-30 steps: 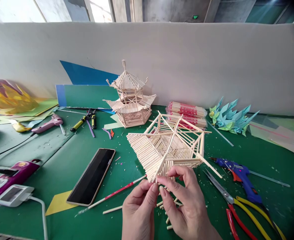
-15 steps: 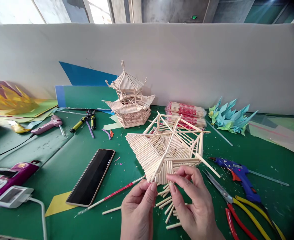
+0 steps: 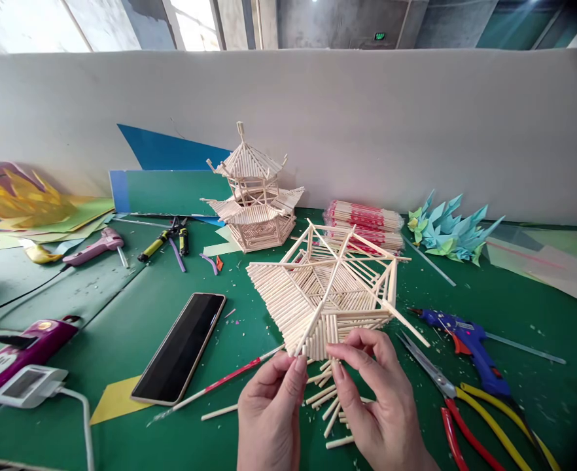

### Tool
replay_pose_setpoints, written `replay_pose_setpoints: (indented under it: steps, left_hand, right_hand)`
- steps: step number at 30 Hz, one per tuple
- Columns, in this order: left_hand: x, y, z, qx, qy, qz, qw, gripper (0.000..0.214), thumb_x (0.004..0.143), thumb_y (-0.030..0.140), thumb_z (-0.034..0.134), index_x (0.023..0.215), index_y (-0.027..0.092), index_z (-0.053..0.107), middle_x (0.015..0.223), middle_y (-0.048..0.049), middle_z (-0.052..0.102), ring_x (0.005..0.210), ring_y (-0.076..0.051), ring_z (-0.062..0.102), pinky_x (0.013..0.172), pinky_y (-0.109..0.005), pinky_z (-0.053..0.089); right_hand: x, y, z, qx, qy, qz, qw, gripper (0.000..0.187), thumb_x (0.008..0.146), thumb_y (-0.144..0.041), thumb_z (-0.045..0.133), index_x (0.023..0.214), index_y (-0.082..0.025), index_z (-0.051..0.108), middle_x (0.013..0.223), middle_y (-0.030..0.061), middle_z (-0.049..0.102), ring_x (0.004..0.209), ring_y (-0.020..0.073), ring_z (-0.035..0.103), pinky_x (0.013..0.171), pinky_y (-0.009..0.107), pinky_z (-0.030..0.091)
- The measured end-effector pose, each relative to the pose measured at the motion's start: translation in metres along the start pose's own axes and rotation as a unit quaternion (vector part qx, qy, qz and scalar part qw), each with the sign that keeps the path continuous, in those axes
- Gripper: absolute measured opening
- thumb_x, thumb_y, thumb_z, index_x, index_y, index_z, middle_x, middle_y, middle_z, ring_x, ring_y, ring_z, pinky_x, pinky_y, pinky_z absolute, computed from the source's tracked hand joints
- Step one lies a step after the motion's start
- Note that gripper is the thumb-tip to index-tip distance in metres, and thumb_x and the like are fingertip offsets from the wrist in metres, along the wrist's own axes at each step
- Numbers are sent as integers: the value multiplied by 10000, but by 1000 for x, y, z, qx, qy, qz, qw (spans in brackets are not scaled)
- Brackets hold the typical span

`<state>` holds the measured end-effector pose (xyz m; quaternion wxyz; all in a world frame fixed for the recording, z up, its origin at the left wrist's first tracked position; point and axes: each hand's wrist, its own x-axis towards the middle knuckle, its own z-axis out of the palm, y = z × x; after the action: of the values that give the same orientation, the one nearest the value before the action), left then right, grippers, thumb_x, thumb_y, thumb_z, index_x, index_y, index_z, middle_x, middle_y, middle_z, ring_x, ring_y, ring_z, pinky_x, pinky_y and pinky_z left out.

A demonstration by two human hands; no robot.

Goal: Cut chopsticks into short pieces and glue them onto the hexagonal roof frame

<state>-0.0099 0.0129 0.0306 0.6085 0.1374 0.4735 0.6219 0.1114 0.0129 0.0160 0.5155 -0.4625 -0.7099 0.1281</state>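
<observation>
A hexagonal roof frame of pale wooden sticks (image 3: 325, 294) lies on the green table in front of me. My left hand (image 3: 271, 412) pinches the frame's near corner with thumb and forefinger. My right hand (image 3: 374, 399) has its fingers curled, thumb and forefinger pinching the short sticks on the frame's near edge. Several cut sticks (image 3: 330, 409) lie loose on the mat between and below my hands. A finished two-tier stick pagoda (image 3: 252, 196) stands behind the frame.
A phone (image 3: 180, 347) lies left of my hands, beside a red-banded stick (image 3: 220, 383). Blue glue gun (image 3: 470, 343), scissors (image 3: 428, 366) and yellow-red pliers (image 3: 489, 425) lie right. A pink glue gun (image 3: 95, 245), cutters (image 3: 168, 235), a power strip (image 3: 18, 369), packed chopsticks (image 3: 367, 222) and paper cranes (image 3: 448, 229) lie farther off.
My right hand moved from the frame's near corner a little to the right along its edge. The loose cut sticks under my hands now show.
</observation>
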Motion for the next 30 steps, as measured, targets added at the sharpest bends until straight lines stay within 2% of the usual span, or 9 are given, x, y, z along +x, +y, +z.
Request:
replay_pose_setpoints:
  steps: [10, 19, 30]
  left_hand:
    - [2, -3, -1, 0, 6, 12, 1000, 192, 489, 221, 828, 608, 128, 710, 593, -2, 640, 542, -75, 530, 499, -138, 446]
    - [3, -5, -1, -5, 23, 25, 999, 205, 472, 219, 833, 615, 139, 710, 631, 4, 659, 585, -83, 559, 538, -140, 473]
    - [1, -8, -4, -4, -15, 29, 999, 146, 555, 217, 793, 656, 150, 709, 661, -15, 674, 637, -134, 610, 581, -194, 502]
  right_hand:
    - [0, -1, -1, -1, -2, 8, 1000, 282, 778, -35, 496, 1014, -163, 584, 940, 68, 445, 876, 185, 476, 696, 335, 475]
    - [-1, -5, 1, 15, -4, 3, 1000, 306, 769, -35, 509, 1031, -178, 572, 956, 63, 449, 868, 181, 486, 706, 342, 472]
    - [12, -9, 8, -14, -35, -34, 999, 349, 757, -51, 521, 1058, -207, 605, 946, 60, 452, 861, 195, 493, 709, 369, 474]
